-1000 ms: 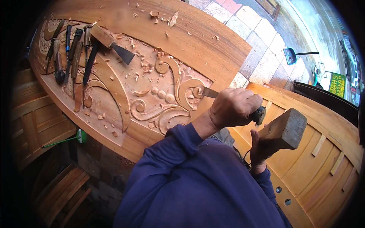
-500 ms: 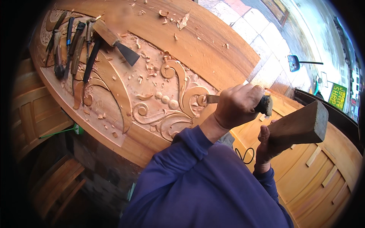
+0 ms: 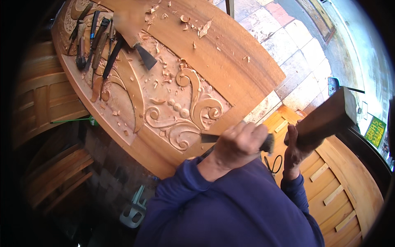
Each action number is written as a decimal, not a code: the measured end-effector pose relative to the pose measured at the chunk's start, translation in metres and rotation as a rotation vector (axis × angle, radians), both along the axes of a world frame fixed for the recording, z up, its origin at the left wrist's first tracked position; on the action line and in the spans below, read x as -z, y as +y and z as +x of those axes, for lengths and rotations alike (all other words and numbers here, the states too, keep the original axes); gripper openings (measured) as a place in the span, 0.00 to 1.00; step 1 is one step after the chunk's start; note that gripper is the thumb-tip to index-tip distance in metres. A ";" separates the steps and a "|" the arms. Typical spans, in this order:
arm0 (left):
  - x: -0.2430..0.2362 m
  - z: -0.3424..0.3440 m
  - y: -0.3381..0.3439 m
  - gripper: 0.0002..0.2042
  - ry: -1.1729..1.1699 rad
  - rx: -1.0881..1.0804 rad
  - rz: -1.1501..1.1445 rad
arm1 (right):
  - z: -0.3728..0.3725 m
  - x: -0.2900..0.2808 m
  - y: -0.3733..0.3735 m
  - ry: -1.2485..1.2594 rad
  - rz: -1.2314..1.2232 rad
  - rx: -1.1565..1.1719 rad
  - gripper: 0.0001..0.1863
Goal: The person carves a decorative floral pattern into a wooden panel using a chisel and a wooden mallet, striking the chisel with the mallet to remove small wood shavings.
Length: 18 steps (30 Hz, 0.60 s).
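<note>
My left hand (image 3: 240, 146) is closed round the handle of a chisel (image 3: 209, 138). Its flat blade points left, with the tip at the right edge of the lower scroll on a carved wooden panel (image 3: 164, 131); I cannot tell whether it touches the wood. Scrolls, leaves and a row of round beads stand in relief there. My right hand (image 3: 294, 150) grips a block-shaped wooden mallet (image 3: 327, 119), raised to the right and apart from the chisel; the fingers behind it are partly hidden.
Several carving tools (image 3: 96, 43) lie bunched at the panel's far left, beside a broad flat-bladed chisel (image 3: 146, 57). Wood shavings (image 3: 204, 29) are scattered over the board. Another slatted wooden piece (image 3: 337, 189) is at my right. A green plastic stool (image 3: 133, 212) is on the floor at lower left.
The chisel has moved from the right-hand scroll down and left to the lower scroll's edge. The mallet is slightly higher and farther from the chisel. The whole view has shifted a little.
</note>
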<state>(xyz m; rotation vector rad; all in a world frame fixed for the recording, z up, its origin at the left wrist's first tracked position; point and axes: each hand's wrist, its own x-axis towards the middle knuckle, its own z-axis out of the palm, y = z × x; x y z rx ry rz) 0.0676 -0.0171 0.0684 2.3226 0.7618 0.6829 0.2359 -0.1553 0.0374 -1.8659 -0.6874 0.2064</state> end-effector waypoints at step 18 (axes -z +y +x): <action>-0.009 -0.096 -0.046 0.38 0.550 -0.518 -0.201 | 0.021 0.014 0.060 0.603 0.229 -0.535 0.50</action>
